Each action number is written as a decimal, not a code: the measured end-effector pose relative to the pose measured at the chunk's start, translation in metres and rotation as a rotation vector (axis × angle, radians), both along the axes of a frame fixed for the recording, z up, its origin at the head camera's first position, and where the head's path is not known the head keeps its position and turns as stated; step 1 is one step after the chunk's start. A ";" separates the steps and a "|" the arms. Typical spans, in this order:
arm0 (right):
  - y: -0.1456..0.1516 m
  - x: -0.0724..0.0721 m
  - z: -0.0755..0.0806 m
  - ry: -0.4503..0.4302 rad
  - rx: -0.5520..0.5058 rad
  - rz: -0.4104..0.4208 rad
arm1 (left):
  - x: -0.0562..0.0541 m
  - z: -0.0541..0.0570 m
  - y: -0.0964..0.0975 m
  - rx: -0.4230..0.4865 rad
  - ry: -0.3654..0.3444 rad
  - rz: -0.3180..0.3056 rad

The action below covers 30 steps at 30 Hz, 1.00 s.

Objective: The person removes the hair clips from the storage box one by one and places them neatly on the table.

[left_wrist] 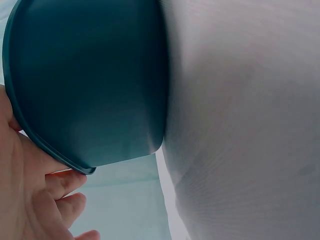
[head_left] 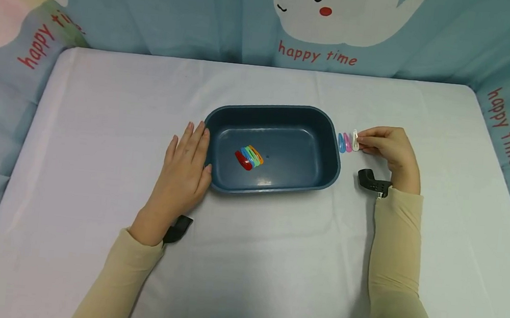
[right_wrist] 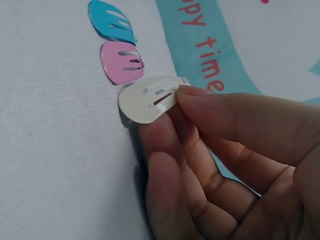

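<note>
A white snap hair clip (right_wrist: 142, 102) is pinched between the thumb and fingers of my right hand (head_left: 387, 146), just right of the basin. Beside it on the cloth lie a pink hair clip (right_wrist: 121, 62) and a blue hair clip (right_wrist: 111, 21), lined up in a row. My left hand (head_left: 182, 167) rests with straight fingers on the left rim of the dark blue plastic basin (head_left: 275, 190). Inside the basin, left of its middle, a red hair clip (head_left: 243, 161) lies at the end of a small row with blue, green and orange ones (head_left: 256, 154).
A white cloth (head_left: 245, 260) covers the table. Behind its far edge hangs a light blue curtain (head_left: 181, 13) with cartoon prints and red lettering. Black wrist mounts (head_left: 372, 182) sit by both sleeves, low over the cloth.
</note>
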State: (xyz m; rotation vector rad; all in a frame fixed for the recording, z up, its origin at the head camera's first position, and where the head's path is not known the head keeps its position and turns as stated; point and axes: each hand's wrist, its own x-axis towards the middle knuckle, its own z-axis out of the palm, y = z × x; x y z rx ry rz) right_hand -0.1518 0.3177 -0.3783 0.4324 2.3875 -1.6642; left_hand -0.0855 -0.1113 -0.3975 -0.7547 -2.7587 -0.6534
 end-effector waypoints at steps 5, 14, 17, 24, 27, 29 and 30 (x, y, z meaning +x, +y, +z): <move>-0.003 0.000 0.000 0.000 0.068 -0.020 | 0.000 0.001 -0.001 0.002 -0.008 -0.001; -0.006 -0.001 -0.001 0.006 0.169 -0.017 | 0.001 0.002 -0.001 0.011 -0.017 -0.001; -0.007 -0.001 -0.001 0.011 0.194 -0.004 | 0.001 0.002 -0.001 0.011 -0.018 -0.001; -0.008 0.000 0.000 0.002 0.224 0.017 | 0.002 0.003 -0.001 0.007 -0.019 0.002; -0.009 0.000 0.001 -0.001 0.234 0.021 | 0.003 0.003 -0.002 0.003 -0.025 0.002; -0.009 0.000 0.001 0.002 0.244 0.025 | 0.002 0.003 -0.002 0.000 -0.025 0.002; -0.009 0.000 0.001 0.004 0.249 0.026 | 0.002 0.003 -0.002 -0.001 -0.025 0.002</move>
